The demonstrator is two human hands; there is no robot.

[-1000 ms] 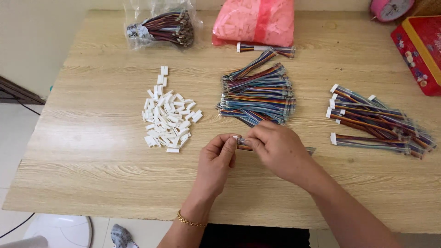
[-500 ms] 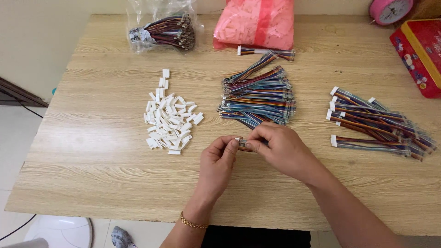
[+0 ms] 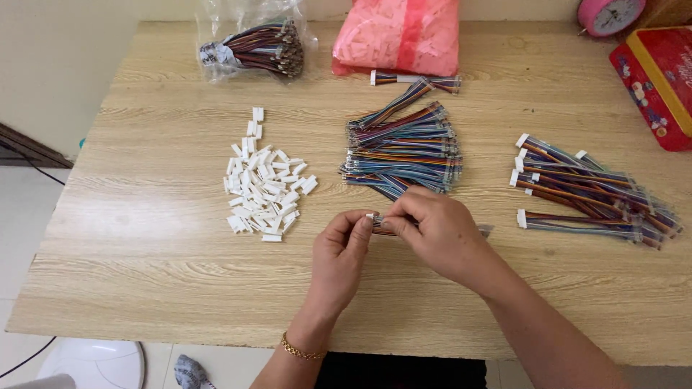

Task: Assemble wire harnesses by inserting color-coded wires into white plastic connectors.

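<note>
Head view: left hand [image 3: 339, 252] and right hand [image 3: 432, 230], close together, both pinch a small white connector [image 3: 372, 216] on a wire lead [image 3: 389, 229], near centre above the surface [image 3: 144, 245]; white connector pile [image 3: 265, 189] left, loose wire bundle [image 3: 404, 148] beyond.

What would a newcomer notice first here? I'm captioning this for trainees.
Both hands, left hand and right hand, pinch one wire bundle at the table's near middle. Behind them lies a pile of coloured wires, with a heap of white connectors to its left.
</note>
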